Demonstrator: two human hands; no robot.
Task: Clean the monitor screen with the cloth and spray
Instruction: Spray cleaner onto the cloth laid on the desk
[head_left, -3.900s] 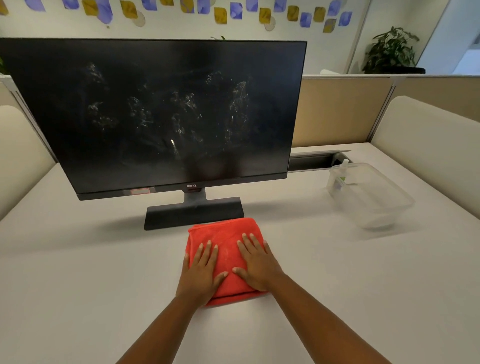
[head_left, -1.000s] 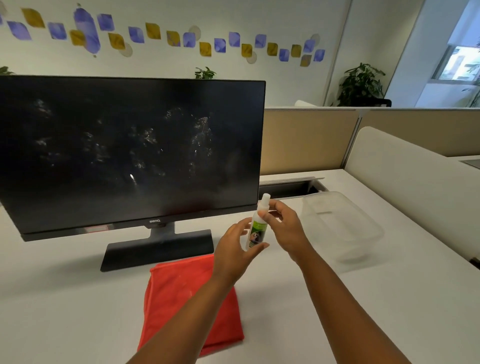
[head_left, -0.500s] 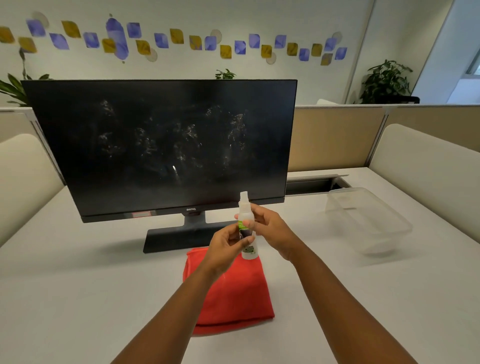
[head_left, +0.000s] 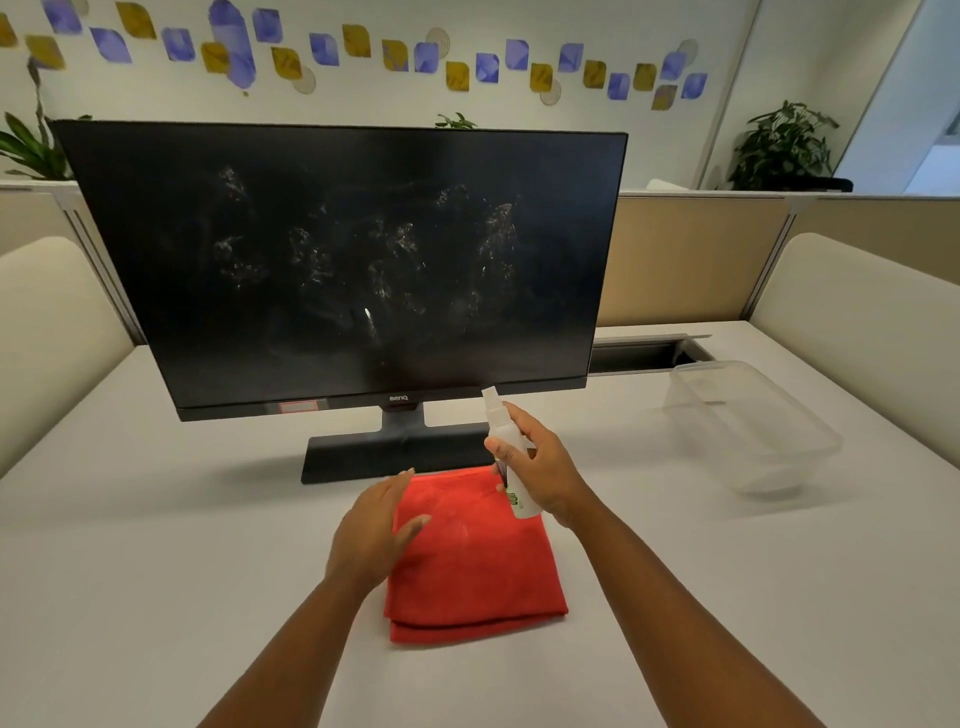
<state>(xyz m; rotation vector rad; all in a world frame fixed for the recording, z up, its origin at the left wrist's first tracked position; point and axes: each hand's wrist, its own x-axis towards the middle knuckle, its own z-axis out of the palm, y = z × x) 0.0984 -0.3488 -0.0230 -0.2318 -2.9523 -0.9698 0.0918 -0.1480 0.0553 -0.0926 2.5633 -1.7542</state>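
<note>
Pale grey desk (head_left: 156, 545): right hand (head_left: 545, 467) grips white spray bottle (head_left: 506, 447) above folded red cloth's (head_left: 478, 566) far edge; left hand (head_left: 371, 530) spread flat over its left edge.

Both forearms bare; no sleeves, watch or rings visible (upper arms apparently out of frame).

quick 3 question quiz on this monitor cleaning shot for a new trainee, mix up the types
1. True or false: the right hand holds the spray bottle.
2. Multiple choice: the red cloth lies A) in the clear plastic container, B) folded on the desk in front of the monitor stand, C) draped over the monitor.
3. Fill in: the monitor screen shows whitish ____ across its middle.

Key: 1 true; 2 B; 3 smudges. The left hand is open over the cloth's left edge.
</note>
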